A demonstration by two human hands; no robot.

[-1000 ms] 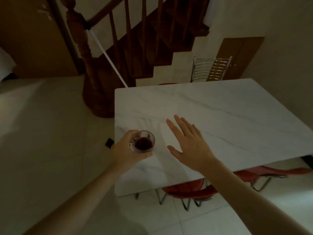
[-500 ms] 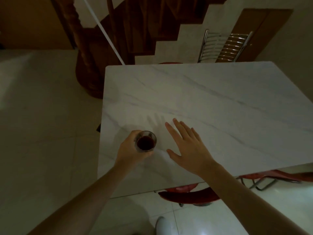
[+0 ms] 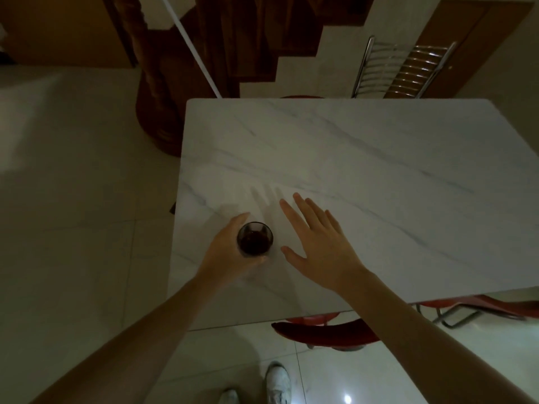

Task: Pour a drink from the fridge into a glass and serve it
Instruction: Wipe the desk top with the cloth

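Observation:
A small clear glass holding a dark red drink is over the near left part of the white marble table. My left hand is wrapped around the glass from the left. Whether the glass rests on the tabletop I cannot tell. My right hand hovers flat just to the right of the glass, fingers spread, holding nothing.
Red chairs are tucked under the table's near edge, and a metal-backed chair stands at the far side. A wooden staircase post rises beyond the table's left corner. My shoes are on the tiled floor below.
I have stepped closer, so the table fills more of the view. The glass in my left hand has come further in over the tabletop and lower. My right hand stays spread beside it.

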